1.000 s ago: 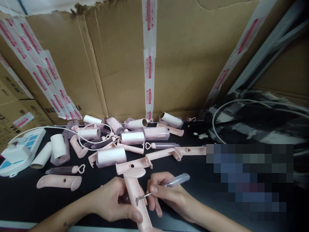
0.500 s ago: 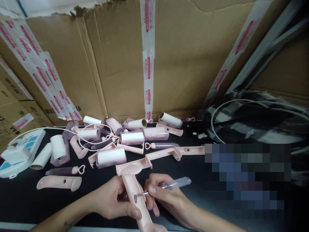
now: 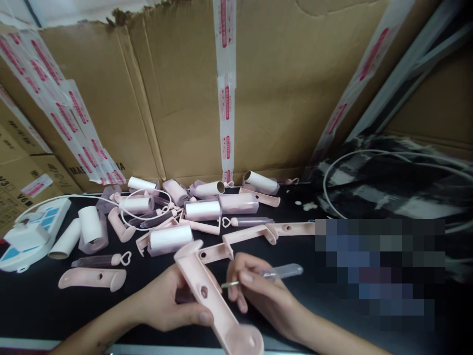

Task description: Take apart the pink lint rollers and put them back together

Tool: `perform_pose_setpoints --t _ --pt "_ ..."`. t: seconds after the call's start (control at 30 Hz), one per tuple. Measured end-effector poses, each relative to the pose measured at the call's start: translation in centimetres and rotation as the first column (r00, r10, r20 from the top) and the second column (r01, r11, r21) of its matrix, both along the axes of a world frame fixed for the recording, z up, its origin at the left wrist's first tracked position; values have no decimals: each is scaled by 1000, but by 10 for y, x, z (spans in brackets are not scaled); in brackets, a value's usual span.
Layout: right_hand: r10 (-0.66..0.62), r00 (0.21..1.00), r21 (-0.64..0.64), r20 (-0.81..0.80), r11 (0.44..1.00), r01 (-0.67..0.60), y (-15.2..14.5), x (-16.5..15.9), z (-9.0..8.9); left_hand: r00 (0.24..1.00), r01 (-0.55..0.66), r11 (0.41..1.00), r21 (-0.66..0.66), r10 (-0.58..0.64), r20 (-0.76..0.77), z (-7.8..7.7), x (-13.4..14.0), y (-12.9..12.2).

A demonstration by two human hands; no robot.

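Observation:
My left hand (image 3: pixel 164 301) is closed round a pale pink plastic bracket (image 3: pixel 218 310), a trough with a rounded plate at each end and a dark-rimmed hole in its floor. The bracket is tilted, its open side toward me. My right hand (image 3: pixel 264 291) pinches a small clear-handled screwdriver (image 3: pixel 288 270) just to the right of the bracket. The metal tip points left, close to the trough's right edge and apart from the hole. Behind my hands, more pink brackets (image 3: pixel 247 233) lie in a row.
White paper rolls (image 3: pixel 172 236) in translucent purple covers lie across the back of the black table. Purple tubes with heart-shaped loops (image 3: pixel 98 261) lie among them. A white power strip (image 3: pixel 35 236) and cable are at left. A large cardboard box (image 3: pixel 177 98) stands behind.
The screwdriver tip has come out of the bracket's hole and moved right with my right hand. My left hand has tilted the bracket, bringing its lower end plate into fuller view.

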State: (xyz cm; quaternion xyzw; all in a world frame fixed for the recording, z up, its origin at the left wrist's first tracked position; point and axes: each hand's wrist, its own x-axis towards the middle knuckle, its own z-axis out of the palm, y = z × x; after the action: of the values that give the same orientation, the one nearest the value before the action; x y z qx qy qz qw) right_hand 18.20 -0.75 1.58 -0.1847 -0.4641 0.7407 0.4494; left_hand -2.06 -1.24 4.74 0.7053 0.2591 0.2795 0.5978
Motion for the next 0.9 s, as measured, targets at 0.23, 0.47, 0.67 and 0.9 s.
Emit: perform_pose_setpoints --t 0.23,0.47,0.67,0.9 --pt "-363 904 757 224 649 74 -4 16 26 926 -182 811 556 331 -180 -14 -10 5" --pt "-535 839 974 101 226 26 -2 9 23 933 -170 708 685 339 -119 -45 -14 11" --pt "-543 831 967 123 254 22 -3 8 18 931 -104 755 647 302 -203 -39 -9 11" --pt "-574 814 985 89 174 15 -1 8 12 887 -200 660 724 436 -152 -59 -13 9"
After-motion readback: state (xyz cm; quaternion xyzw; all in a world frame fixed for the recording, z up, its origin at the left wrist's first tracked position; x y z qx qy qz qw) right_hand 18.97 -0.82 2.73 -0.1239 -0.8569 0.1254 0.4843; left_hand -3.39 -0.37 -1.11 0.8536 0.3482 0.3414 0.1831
